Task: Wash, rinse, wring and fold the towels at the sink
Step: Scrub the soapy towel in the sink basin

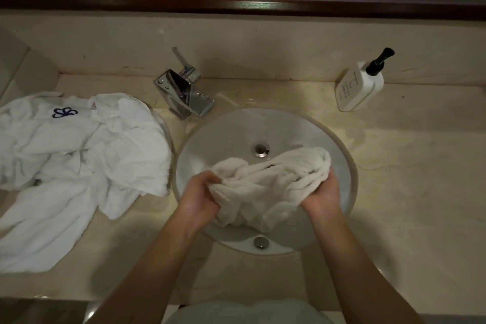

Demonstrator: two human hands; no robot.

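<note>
Both hands, left hand (200, 198) and right hand (321, 195), gripped a bunched wet towel (268, 184) over the sink basin (223, 134). Faucet (184, 95) appeared off. Likely wringing stage. Crumpled towel pile (79, 150) on desk, left, unfolded: most work remained.

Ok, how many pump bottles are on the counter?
1: the pump bottle stands on the counter, back right of the sink. The towel pile at left might hide others.

Left hand (200, 201) and right hand (323, 195) clench (fingers curled), forearms converging.
</note>
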